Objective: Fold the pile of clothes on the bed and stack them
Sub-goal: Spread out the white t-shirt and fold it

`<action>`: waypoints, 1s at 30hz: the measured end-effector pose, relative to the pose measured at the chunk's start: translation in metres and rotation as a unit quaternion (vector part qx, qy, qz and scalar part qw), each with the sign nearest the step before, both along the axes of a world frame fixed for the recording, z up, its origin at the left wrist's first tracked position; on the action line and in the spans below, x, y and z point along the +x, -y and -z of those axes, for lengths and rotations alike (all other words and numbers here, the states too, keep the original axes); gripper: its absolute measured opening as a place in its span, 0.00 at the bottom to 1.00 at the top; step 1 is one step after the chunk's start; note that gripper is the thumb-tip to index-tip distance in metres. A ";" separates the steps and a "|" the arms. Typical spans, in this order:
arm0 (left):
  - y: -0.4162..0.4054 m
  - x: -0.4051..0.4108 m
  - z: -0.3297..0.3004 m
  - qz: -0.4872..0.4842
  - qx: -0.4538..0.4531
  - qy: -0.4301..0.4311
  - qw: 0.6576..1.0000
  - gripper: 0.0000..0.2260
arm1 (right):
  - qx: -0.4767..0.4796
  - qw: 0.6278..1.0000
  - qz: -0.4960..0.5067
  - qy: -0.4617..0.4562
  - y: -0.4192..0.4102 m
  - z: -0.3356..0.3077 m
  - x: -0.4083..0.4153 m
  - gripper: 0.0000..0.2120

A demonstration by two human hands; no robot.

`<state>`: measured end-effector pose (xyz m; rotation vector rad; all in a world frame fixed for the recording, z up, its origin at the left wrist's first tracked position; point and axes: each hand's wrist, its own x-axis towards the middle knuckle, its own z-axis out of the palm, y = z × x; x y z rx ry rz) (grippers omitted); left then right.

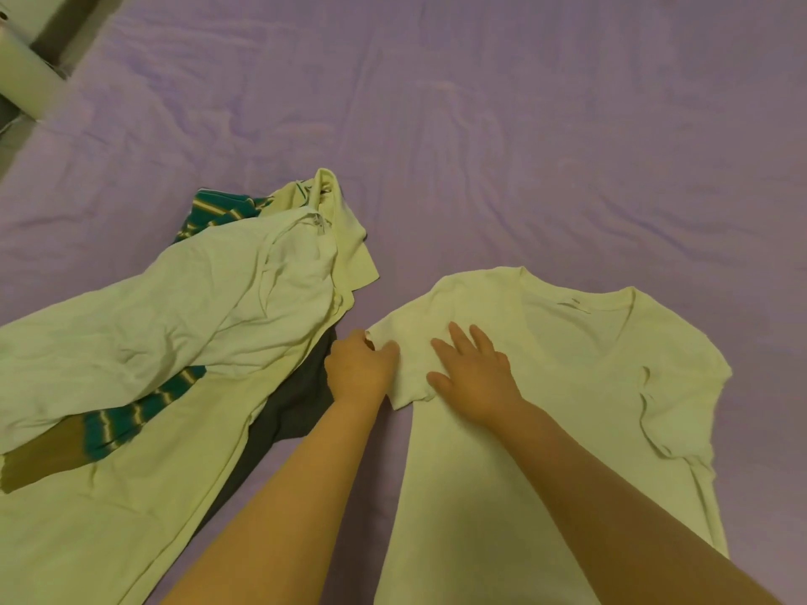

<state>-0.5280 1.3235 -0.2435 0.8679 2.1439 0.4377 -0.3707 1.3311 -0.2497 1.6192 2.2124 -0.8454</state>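
Both bare forearms reach in from the bottom edge, nearest the camera. Left hand (360, 371) has its fingers curled round the edge of the left sleeve (399, 364) of a pale cream short-sleeved cotton T-shirt (546, 408), pinching the cloth. Right hand (474, 373) lies flat w/ fingers spread, pressing the shirt down just beside that sleeve, holding nothing.

T-shirt is spread flat on the bed, neck pointing away, hem toward the person & running out of frame at the bottom; right sleeve is rumpled. To the left, just apart from it, sits the unfolded pile of clothes (174, 342): a big pale cream garment on top, a teal striped knit piece (139, 412) poking out under it, a dark grey item (292, 399) at the pile's near edge, close to the left hand.

Handling, as I judge it: thin soft jersey, light, limp, no stiffness, so it creases & drags easily. Best taken at sleeve edge or shoulder seam w/ the other palm pinning the body, approx. as now, so the fold lands straight.

Surface: wrinkled lilac bedsheet (524, 124), soft, will bunch if cloth is dragged. Top left corner shows the bed's edge, a pale cylindrical object (26, 76) beyond it; can't tell what it is.
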 end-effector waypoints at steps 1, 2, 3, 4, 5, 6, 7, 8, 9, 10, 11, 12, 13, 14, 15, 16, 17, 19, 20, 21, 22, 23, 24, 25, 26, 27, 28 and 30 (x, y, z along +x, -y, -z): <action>0.000 0.004 -0.004 0.012 0.020 0.003 1.000 0.09 | -0.002 0.999 0.031 -0.035 0.000 -0.002 0.005 0.25; 0.000 0.011 -0.008 0.032 0.034 0.007 0.999 0.10 | -0.003 0.994 0.074 -0.075 0.001 -0.005 0.012 0.23; -0.001 0.019 -0.012 0.058 0.046 0.010 0.997 0.09 | -0.001 0.987 0.121 -0.110 0.003 -0.007 0.019 0.21; -0.004 0.029 -0.015 0.084 0.061 0.021 0.994 0.09 | 0.004 0.978 0.161 -0.132 0.006 -0.010 0.027 0.20; -0.007 0.040 -0.017 0.107 0.075 0.041 0.991 0.08 | 0.009 0.971 0.191 -0.142 0.011 -0.012 0.035 0.19; -0.010 0.051 -0.018 0.122 0.079 0.072 0.987 0.07 | 0.013 0.966 0.213 -0.145 0.016 -0.013 0.042 0.18; -0.013 0.062 -0.018 0.125 0.072 0.112 0.983 0.07 | 0.016 0.962 0.230 -0.145 0.023 -0.014 0.049 0.18; -0.015 0.071 -0.018 0.120 0.058 0.158 0.978 0.08 | 0.018 0.960 0.241 -0.143 0.028 -0.015 0.056 0.17; -0.015 0.078 -0.016 0.108 0.043 0.207 0.971 0.10 | 0.020 0.958 0.249 -0.139 0.035 -0.014 0.062 0.17; -0.013 0.083 -0.013 0.095 0.031 0.254 0.962 0.11 | 0.026 0.959 0.250 -0.132 0.042 -0.013 0.068 0.18; -0.010 0.087 -0.009 0.089 0.030 0.281 0.955 0.11 | 0.037 0.961 0.246 -0.122 0.048 -0.011 0.074 0.18; -0.007 0.088 -0.005 0.094 0.042 0.280 0.954 0.12 | 0.048 0.965 0.237 -0.105 0.054 -0.009 0.079 0.18; -0.004 0.089 -0.001 0.100 0.056 0.266 0.957 0.12 | 0.062 0.970 0.223 -0.081 0.060 -0.009 0.083 0.19; -0.001 0.090 0.003 0.100 0.066 0.255 0.960 0.12 | 0.081 0.974 0.203 -0.055 0.067 -0.009 0.086 0.19; 0.000 0.090 0.007 0.095 0.066 0.254 0.960 0.13 | 0.102 0.978 0.181 -0.035 0.073 -0.008 0.088 0.20; 0.000 0.091 0.009 0.086 0.058 0.262 0.960 0.14 | 0.123 0.978 0.167 -0.021 0.079 -0.007 0.090 0.21; -0.001 0.092 0.012 0.074 0.047 0.270 0.959 0.16 | 0.142 0.977 0.157 -0.001 0.086 -0.005 0.092 0.23; -0.005 0.092 0.015 0.046 0.031 0.286 0.957 0.23 | 0.138 0.981 0.131 0.044 0.096 -0.001 0.096 0.27; -0.008 0.091 0.016 0.037 0.027 0.295 0.954 0.25 | 0.113 0.984 0.121 0.063 0.099 0.001 0.097 0.29; -0.011 0.090 0.016 0.033 0.023 0.298 0.954 0.28 | 0.095 0.986 0.111 0.078 0.100 0.004 0.099 0.30; -0.013 0.090 0.017 0.031 0.017 0.296 0.955 0.30 | 0.080 0.989 0.097 0.082 0.101 0.011 0.103 0.30; -0.014 0.090 0.016 0.035 0.012 0.289 0.957 0.32 | 0.062 0.990 0.092 0.083 0.100 0.015 0.107 0.29; -0.014 0.090 0.015 0.043 0.011 0.283 0.958 0.34 | 0.051 0.992 0.086 0.082 0.099 0.015 0.109 0.29; -0.011 0.092 0.013 0.054 0.014 0.275 0.960 0.36 | 0.045 0.993 0.081 0.077 0.098 0.014 0.110 0.29; -0.006 0.094 0.011 0.069 0.024 0.266 0.961 0.37 | 0.040 0.994 0.081 0.065 0.098 0.010 0.111 0.29; 0.002 0.097 0.009 0.090 0.037 0.251 0.963 0.37 | 0.033 0.994 0.086 0.052 0.099 0.006 0.112 0.28; 0.013 0.101 0.007 0.119 0.051 0.227 0.965 0.36 | 0.031 0.995 0.091 0.038 0.101 0.002 0.114 0.27; 0.042 0.110 0.004 0.182 0.077 0.161 0.967 0.31 | 0.038 0.994 0.100 0.016 0.114 -0.004 0.119 0.26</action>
